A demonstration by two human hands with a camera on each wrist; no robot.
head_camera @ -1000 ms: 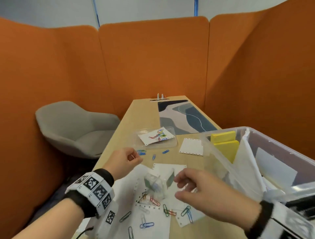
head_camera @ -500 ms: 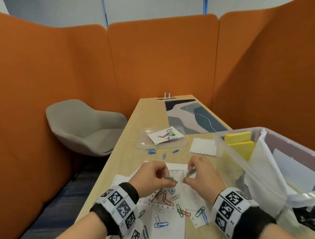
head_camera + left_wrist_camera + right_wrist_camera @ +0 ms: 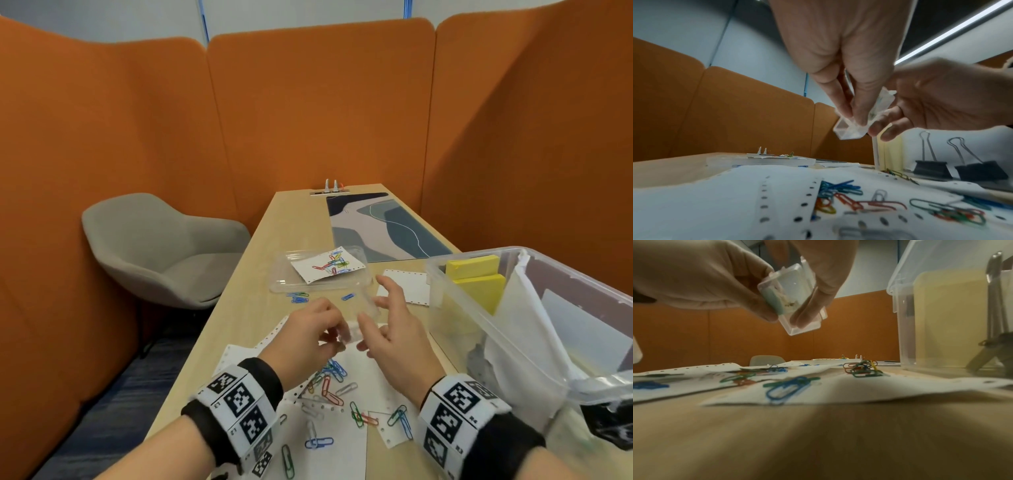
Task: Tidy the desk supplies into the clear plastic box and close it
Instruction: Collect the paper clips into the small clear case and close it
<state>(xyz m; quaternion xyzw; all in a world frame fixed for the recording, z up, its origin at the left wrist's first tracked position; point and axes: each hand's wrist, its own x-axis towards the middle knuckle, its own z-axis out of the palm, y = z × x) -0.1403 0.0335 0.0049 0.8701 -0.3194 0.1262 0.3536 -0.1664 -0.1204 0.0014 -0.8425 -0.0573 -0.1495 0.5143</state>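
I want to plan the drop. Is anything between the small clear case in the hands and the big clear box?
Nothing visible: both hands hold the small clear case above the paper, and the open big clear box stands beside the right hand.

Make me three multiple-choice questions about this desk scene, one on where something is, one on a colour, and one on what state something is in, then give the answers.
1. Where do the yellow sticky-note pads sit?
A. Inside the big clear plastic storage box
B. On the grey chair
C. On the patterned desk mat

2. What colour are the booth's padded partition walls?
A. Green
B. Orange
C. Grey

3. What is the state of the small clear plastic case?
A. Lying on the desk
B. Held up off the desk between both hands
C. Dropped in the shallow clear tray

Answers: 1 A, the pads stand against the storage box's inner wall. 2 B, every panel behind the desk is orange. 3 B, the left hand and the right hand both have fingers on the case, above the scattered coloured paper clips.
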